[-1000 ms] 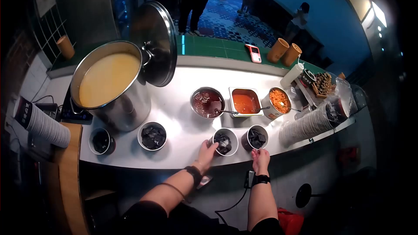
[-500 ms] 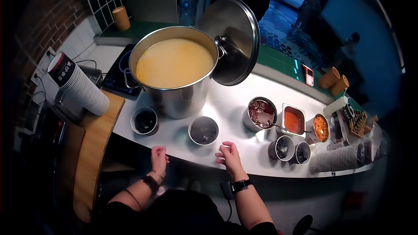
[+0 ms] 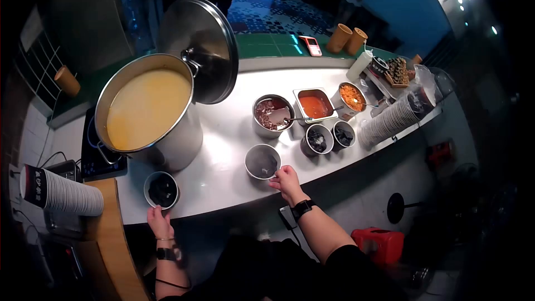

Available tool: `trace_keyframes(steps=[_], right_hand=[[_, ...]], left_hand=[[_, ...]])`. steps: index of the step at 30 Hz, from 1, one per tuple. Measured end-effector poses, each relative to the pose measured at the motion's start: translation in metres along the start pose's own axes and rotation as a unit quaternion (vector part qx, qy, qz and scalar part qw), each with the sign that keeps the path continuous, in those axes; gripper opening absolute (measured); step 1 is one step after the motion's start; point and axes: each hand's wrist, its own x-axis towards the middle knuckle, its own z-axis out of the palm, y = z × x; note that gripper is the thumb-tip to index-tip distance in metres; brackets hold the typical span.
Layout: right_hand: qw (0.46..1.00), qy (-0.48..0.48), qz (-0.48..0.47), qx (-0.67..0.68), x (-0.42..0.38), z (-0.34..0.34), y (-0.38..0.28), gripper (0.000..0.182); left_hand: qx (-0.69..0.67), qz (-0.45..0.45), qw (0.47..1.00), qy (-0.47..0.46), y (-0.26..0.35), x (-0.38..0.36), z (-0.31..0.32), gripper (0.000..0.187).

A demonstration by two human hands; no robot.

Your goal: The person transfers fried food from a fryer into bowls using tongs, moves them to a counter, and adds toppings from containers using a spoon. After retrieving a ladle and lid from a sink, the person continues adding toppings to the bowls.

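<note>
My left hand (image 3: pixel 159 223) is at the near edge of a paper cup (image 3: pixel 175 196), fingertips pinched against its rim. Black, shiny pieces (image 3: pixel 162 188) lie inside that cup. My right hand (image 3: pixel 286 183) grips the near right rim of another paper cup (image 3: pixel 253 157), which has dark contents low down that I cannot make out clearly. Both cups stand upright on the white counter. Between and behind them is a large steel pot (image 3: pixel 181 144) of pale yellow liquid, its lid (image 3: pixel 220 50) tilted up at the pot's right side.
To the right stand a steel pot of dark red food (image 3: pixel 257 124), a tray of orange sauce (image 3: pixel 301 99), a tub of orange bits (image 3: pixel 341 112) and two cups with black pieces (image 3: pixel 306 147) (image 3: pixel 336 140). Stacked cups lie at left (image 3: pixel 72 191) and right (image 3: pixel 390 121).
The view has turned to the right. Both hands, apart from the cups before, have reached them and hold their rims. The right-hand cup now sits closer to the dark red pot.
</note>
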Motion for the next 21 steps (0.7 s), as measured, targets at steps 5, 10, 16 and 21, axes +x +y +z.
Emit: trace_keyframes(steps=[5, 10, 16, 21], right_hand=[[0.998, -0.013, -0.007, 0.069, -0.003, -0.045, -0.021, 0.018], [0.998, -0.048, 0.024, 0.037, -0.020, -0.122, -0.057, 0.018], [0.990, 0.106, -0.041, 0.080, 0.017, -0.305, -0.095, 0.017], [0.955, 0.250, -0.121, 0.107, 0.064, -0.426, -0.138, 0.031]], left_hand=[[0.015, -0.059, 0.992, -0.111, -0.034, -0.034, 0.083, 0.008], [0.037, -0.056, 0.975, -0.213, -0.081, -0.050, 0.173, 0.012], [0.192, 0.172, 0.966, -0.040, -0.096, -0.071, 0.222, 0.016], [0.111, 0.254, 0.902, -0.330, -0.055, -0.216, 0.373, 0.016]])
